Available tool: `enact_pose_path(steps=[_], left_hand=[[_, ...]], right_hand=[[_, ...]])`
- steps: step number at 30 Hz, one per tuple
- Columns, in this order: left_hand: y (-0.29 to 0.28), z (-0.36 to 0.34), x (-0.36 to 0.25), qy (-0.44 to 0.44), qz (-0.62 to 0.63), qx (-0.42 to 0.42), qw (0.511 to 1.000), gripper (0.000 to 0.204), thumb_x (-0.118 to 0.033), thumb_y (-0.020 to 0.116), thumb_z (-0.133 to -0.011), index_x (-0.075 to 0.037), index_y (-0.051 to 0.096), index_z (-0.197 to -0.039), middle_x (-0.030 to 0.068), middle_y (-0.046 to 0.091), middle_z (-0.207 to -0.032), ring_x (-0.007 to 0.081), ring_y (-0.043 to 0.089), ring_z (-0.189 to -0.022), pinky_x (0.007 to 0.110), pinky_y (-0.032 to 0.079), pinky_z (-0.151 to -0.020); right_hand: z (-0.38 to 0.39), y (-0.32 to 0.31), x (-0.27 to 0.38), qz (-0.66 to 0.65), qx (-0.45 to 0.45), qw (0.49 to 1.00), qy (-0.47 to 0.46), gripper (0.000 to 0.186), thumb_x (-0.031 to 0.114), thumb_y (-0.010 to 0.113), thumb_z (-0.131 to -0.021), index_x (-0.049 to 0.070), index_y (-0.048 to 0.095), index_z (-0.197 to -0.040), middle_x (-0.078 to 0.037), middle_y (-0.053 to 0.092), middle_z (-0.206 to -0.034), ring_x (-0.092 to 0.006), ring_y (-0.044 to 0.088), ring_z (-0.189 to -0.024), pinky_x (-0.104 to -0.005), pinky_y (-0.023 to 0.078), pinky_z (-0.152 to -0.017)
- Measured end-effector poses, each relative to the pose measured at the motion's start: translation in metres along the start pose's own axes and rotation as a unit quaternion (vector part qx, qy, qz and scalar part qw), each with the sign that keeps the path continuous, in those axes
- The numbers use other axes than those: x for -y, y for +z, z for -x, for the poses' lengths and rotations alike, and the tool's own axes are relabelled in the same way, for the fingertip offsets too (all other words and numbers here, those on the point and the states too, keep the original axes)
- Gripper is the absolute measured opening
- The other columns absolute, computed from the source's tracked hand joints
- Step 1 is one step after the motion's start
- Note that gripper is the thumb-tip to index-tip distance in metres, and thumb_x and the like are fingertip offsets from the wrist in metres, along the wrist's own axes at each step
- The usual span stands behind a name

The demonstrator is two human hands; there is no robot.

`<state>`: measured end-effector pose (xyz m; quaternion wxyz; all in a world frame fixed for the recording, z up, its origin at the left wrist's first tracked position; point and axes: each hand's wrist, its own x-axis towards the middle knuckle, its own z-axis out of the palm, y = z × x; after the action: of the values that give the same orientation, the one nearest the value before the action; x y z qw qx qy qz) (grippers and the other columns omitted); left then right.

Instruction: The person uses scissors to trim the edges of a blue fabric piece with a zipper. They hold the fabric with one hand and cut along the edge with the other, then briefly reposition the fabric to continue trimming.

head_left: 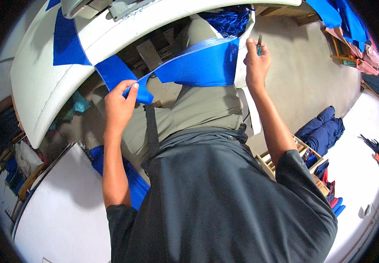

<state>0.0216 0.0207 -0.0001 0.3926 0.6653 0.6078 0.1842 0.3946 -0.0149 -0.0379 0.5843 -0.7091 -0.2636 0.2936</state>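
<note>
My left hand pinches the edge of a bright blue strip of fabric between thumb and fingers. That strip runs up over the white table edge toward the machine. A larger folded stack of blue fabric with pale cut edges drapes across my lap, joined to the held strip by a narrow band. Raised to the right of the stack, my right hand is closed around small thread snips, dark pointed blades upward and a bit of teal handle showing. It is apart from the fabric.
A white sewing table curves across the front, carrying part of a sewing machine. Right of me are a wooden crate, dark blue rolled cloth and a white surface. More blue fabric hangs behind my left arm.
</note>
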Motion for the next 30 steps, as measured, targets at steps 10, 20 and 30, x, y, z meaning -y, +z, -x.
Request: enact_pose_path(steps=[10,20,30], left_hand=[[-0.002,0.015,-0.003,0.016,0.012,-0.031,0.999,0.022,-0.021,0.069,-0.094,0.0,0.072,-0.098,0.0122,0.072,-0.083,0.013,0.066,-0.075,0.031,0.052,-0.071],[-0.002,0.021,-0.006,0.01,0.031,-0.032,0.999,0.02,-0.02,0.069,-0.094,0.0,0.072,-0.096,0.0115,0.072,-0.08,0.0123,0.065,-0.073,0.031,0.052,-0.069],[-0.005,0.024,-0.009,-0.001,0.048,-0.019,0.999,0.017,-0.015,0.068,-0.094,0.001,0.071,-0.094,0.0076,0.072,-0.079,0.009,0.064,-0.075,0.029,0.051,-0.069]], right_hand=[[0.12,0.091,0.022,-0.103,0.39,0.854,0.329,0.04,0.046,0.056,-0.101,0.008,0.058,-0.087,0.009,0.037,-0.061,-0.0041,0.03,-0.05,-0.0224,0.023,-0.045],[0.136,0.124,0.009,-0.063,0.401,0.855,0.323,0.041,0.047,0.053,-0.102,0.01,0.056,-0.085,0.008,0.038,-0.061,-0.005,0.031,-0.049,-0.0248,0.027,-0.044],[0.148,0.119,0.019,-0.068,0.4,0.86,0.31,0.036,0.043,0.061,-0.099,0.008,0.058,-0.093,0.006,0.046,-0.063,-0.0044,0.038,-0.05,-0.0235,0.03,-0.044]])
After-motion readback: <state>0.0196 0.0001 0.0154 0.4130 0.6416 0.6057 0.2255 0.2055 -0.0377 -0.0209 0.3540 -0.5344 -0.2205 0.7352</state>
